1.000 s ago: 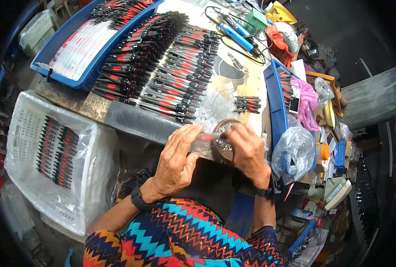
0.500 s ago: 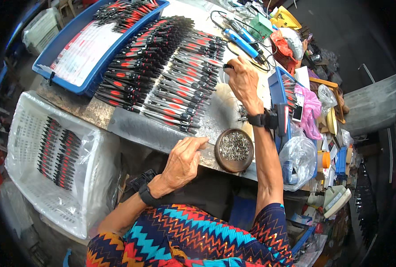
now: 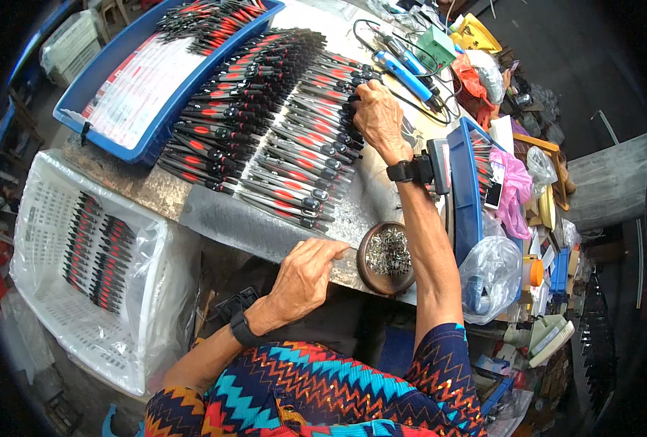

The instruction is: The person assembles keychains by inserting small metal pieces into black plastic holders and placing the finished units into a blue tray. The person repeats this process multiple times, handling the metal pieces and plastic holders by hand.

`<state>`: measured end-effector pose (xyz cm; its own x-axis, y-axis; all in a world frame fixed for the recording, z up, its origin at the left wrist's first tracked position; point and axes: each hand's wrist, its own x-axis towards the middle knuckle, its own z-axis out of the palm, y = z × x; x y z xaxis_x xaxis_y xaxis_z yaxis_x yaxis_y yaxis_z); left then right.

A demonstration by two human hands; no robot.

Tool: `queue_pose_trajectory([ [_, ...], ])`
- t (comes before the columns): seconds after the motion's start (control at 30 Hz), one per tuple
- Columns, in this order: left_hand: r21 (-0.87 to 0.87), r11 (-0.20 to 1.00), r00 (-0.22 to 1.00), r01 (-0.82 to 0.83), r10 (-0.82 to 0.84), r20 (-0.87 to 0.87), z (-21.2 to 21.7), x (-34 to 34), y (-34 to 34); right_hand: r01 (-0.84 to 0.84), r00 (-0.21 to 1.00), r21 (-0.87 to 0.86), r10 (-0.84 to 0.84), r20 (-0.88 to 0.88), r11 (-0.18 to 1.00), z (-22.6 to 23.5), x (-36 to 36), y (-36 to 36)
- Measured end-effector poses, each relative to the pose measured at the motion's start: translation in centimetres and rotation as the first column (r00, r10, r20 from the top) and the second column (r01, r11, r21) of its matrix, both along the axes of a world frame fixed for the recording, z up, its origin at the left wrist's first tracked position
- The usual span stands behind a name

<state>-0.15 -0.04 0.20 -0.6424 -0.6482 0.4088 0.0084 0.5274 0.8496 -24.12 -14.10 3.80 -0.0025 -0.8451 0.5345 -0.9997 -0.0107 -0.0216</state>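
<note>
My right hand [image 3: 380,122] is closed at the right end of a row of pens [image 3: 305,138], its fingertips on the dark end of one pen. These pens are grey and black with red grips, and they lie side by side. My left hand [image 3: 302,275] rests at the table's near edge, thumb and forefinger pressed together; whatever they may hold is too small to make out. Just right of its fingertips stands a round brown bowl [image 3: 368,271] full of small shiny metal parts [image 3: 389,251].
Another pen pile [image 3: 229,109] lies left of the row. Beyond it stands a blue tray [image 3: 138,149] with pens. A white, plastic-lined basket [image 3: 145,291] sits at lower left. Blue tools [image 3: 407,76] with cables and a blue bin [image 3: 469,211] are on the right.
My right hand has moved left, closer to the pen row, with the pen end at its fingers. My left hand keeps its pinch near the bowl. The whole view has shifted slightly.
</note>
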Motion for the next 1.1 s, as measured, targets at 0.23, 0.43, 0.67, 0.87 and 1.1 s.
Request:
queue_pose_trajectory([
  [0.23,-0.008,1.0,1.0,-0.006,0.006,0.008,-0.2,-0.1,0.1,0.011,0.999,-0.002,-0.011,0.039,1.0,-0.1,-0.1,-0.5],
  [0.43,-0.019,1.0,1.0,-0.014,0.014,0.022,-0.5,-0.2,0.1,0.025,0.997,-0.001,-0.025,0.075,1.0,0.0,0.1,-1.1],
  [0.67,-0.038,0.999,1.0,-0.02,0.021,0.011,-0.5,-0.3,0.2,0.032,0.998,0.015,-0.032,0.054,0.999,0.3,0.1,-1.7],
  [0.87,-0.055,0.998,1.0,-0.025,0.025,0.005,-0.6,-0.3,0.2,0.01,1.0,0.044,-0.01,-0.001,0.999,0.3,0.2,-1.6],
  [1.1,-0.062,0.998,1.0,-0.025,0.024,-0.006,-0.7,-0.3,0.1,0.011,1.0,0.053,-0.011,-0.012,0.999,0.0,0.3,-1.6],
])
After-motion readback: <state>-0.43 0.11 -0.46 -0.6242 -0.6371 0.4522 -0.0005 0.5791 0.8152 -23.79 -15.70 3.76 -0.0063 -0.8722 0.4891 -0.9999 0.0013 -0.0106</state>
